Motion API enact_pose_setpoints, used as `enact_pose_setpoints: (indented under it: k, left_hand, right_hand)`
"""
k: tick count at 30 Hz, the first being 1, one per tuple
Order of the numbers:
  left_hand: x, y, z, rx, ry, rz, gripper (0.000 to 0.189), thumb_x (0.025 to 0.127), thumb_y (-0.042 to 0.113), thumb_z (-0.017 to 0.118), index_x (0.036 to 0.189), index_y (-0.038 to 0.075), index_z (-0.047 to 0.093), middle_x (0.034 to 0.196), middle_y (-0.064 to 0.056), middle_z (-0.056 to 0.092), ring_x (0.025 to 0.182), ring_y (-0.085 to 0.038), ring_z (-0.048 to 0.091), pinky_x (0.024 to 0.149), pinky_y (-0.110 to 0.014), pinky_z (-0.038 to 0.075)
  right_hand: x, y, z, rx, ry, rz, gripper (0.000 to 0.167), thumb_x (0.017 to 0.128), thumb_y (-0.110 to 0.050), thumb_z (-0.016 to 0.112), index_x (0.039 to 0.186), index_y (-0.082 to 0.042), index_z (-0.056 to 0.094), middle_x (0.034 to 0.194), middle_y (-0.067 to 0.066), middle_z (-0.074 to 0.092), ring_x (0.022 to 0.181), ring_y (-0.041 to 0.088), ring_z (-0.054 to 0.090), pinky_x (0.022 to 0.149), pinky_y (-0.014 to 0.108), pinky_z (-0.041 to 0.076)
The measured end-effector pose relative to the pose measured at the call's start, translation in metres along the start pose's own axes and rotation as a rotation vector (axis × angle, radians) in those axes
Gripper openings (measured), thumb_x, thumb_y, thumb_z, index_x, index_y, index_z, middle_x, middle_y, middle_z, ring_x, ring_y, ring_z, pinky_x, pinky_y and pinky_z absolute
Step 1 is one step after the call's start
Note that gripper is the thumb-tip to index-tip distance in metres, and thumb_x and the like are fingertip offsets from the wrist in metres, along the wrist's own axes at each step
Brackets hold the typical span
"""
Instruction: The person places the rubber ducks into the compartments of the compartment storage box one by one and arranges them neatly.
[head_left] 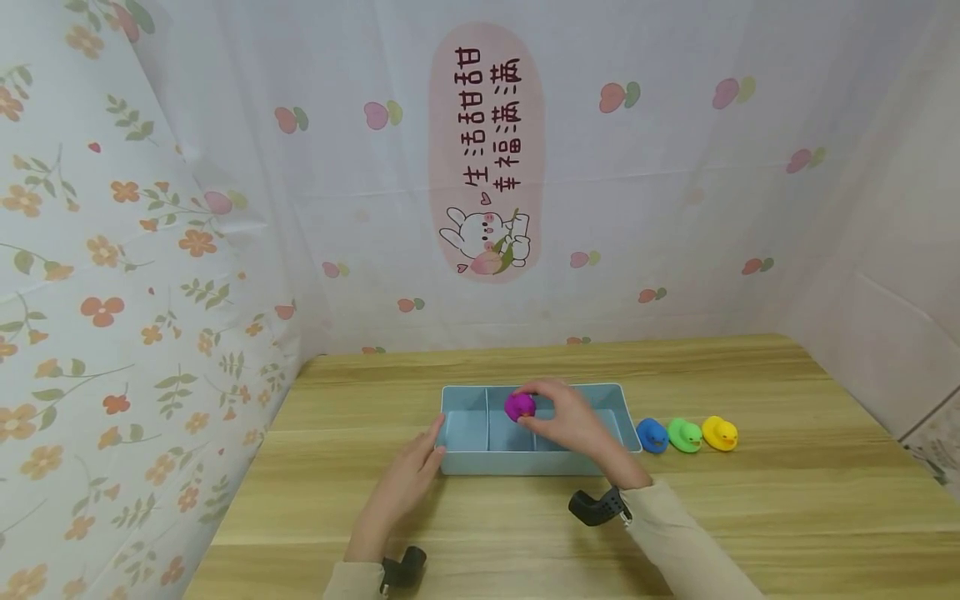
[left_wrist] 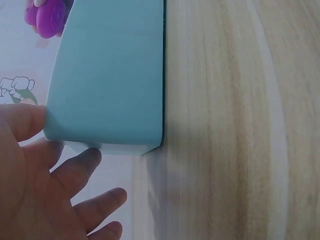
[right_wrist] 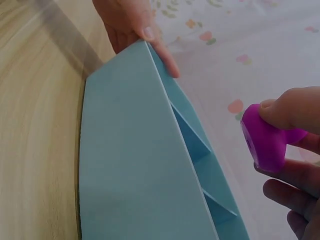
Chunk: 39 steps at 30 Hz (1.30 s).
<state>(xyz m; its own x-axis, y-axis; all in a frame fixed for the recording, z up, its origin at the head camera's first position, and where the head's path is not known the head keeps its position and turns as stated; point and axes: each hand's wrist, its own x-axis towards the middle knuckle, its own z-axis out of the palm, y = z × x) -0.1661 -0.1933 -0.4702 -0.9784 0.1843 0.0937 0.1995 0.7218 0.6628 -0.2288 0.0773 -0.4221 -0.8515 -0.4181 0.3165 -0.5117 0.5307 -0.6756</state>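
Note:
A light-blue divided box (head_left: 525, 464) lies lengthwise on the table. My right hand (head_left: 567, 419) pinches a purple toy duck (head_left: 517, 407) between thumb and fingers. In the head view the duck appears over a middle compartment; the right wrist view shows the purple duck (right_wrist: 265, 137) above the rim, apart from the box. My left hand (head_left: 405, 479) touches the box's left end, its thumb by the near corner. In the left wrist view, the fingers (left_wrist: 75, 172) reach along that end wall, loosely spread. Part of the box's right half is hidden behind my right hand.
Right of the box stand a blue duck (head_left: 652, 436), a green duck (head_left: 685, 435) and a yellow duck (head_left: 720, 433) in a row. The blue one is close to the box's right end. Patterned cloth (head_left: 337, 208) hangs behind and beside the wooden table (head_left: 510, 542).

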Motion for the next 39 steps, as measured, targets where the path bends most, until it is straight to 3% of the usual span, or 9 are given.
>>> enact_pose_setpoints:
  k: [10, 36, 39]
  left_hand:
    - [0.001, -0.002, 0.0, 0.012, 0.006, 0.003, 0.052, 0.103, 0.033, 0.039, 0.152, 0.018, 0.029, 0.148, -0.019, 0.041, 0.137, -0.045, 0.034, 0.11, -0.06, 0.028]
    - [0.0, 0.002, 0.0, -0.019, 0.004, -0.022, 0.05, 0.103, 0.028, 0.04, 0.151, 0.02, 0.029, 0.147, -0.02, 0.041, 0.136, -0.046, 0.034, 0.108, -0.064, 0.028]
    - [-0.001, 0.001, 0.001, -0.025, 0.003, -0.024, 0.05, 0.103, 0.028, 0.04, 0.152, 0.02, 0.029, 0.148, -0.019, 0.04, 0.137, -0.046, 0.033, 0.109, -0.064, 0.027]
  right_hand:
    - [0.007, -0.008, 0.014, 0.049, -0.012, -0.051, 0.03, 0.078, -0.01, 0.077, 0.107, -0.009, 0.068, 0.11, 0.008, 0.067, 0.104, 0.03, 0.058, 0.087, 0.054, 0.05]
    - [0.026, -0.02, 0.054, -0.02, -0.059, -0.108, 0.028, 0.079, -0.015, 0.075, 0.106, -0.01, 0.068, 0.105, 0.003, 0.069, 0.096, 0.022, 0.059, 0.08, 0.036, 0.049]
    - [0.029, -0.021, 0.06, -0.029, -0.066, -0.122, 0.027, 0.079, -0.015, 0.075, 0.105, -0.01, 0.068, 0.102, 0.002, 0.07, 0.092, 0.017, 0.06, 0.087, 0.039, 0.047]
